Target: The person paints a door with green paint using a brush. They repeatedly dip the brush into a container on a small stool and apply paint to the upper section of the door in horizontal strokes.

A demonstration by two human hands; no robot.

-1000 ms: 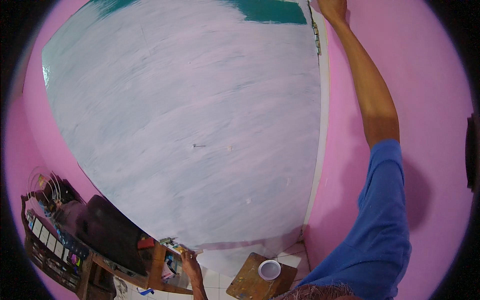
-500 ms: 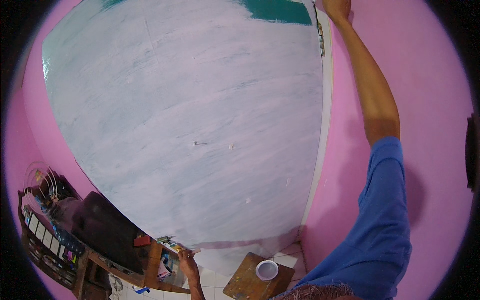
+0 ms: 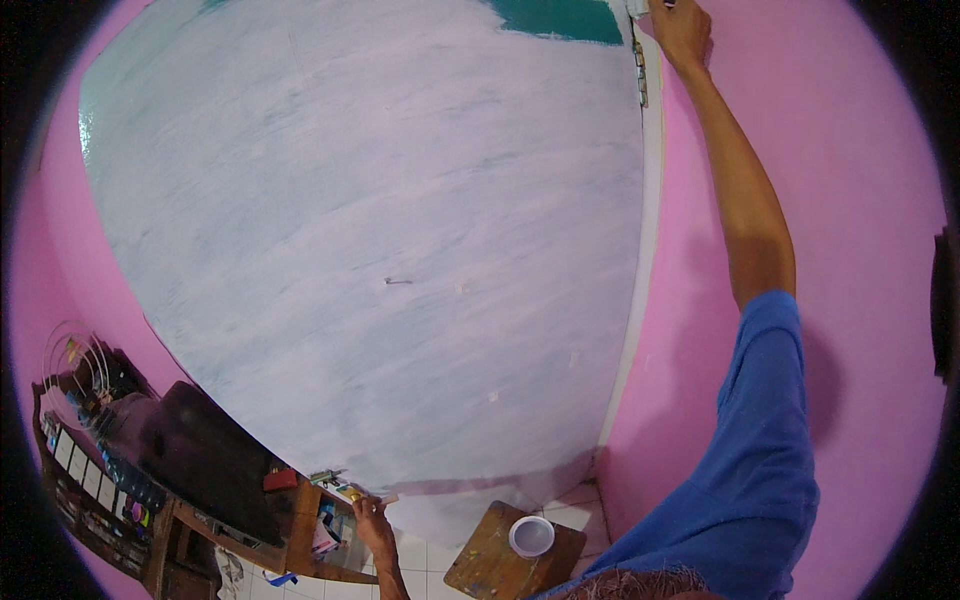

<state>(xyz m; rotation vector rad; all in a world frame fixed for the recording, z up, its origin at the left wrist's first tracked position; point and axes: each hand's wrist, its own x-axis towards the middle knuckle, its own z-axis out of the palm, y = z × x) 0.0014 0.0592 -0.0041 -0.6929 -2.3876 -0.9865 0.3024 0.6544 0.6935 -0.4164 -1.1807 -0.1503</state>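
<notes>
My right arm, in a blue sleeve, reaches up along the pink wall point(image 3: 860, 160). At the top edge, my right hand point(image 3: 682, 35) is closed around a small white-ended tool point(image 3: 638, 8), partly cut off by the picture's rim, beside the white door frame point(image 3: 652, 150). Low down, my left hand point(image 3: 374, 528) is closed on a thin light-coloured stick point(image 3: 389, 499); what its other end is, I cannot make out. Before me stands a large door panel point(image 3: 380, 210), streaked white over green, with a solid green patch point(image 3: 555, 20) near its top right.
A hinge point(image 3: 641, 75) sits on the door's right edge. Below, a white tub point(image 3: 531, 537) stands on a stained wooden stool point(image 3: 490, 560). Wooden furniture point(image 3: 300, 530) with a red box point(image 3: 280, 481) and a dark covered object point(image 3: 200, 450) fill the lower left, near a wire fan guard point(image 3: 75, 365).
My right hand has come slightly lower and now shows more, with the white-ended tool at the frame. My left hand has barely moved. The whole view has shifted a little.
</notes>
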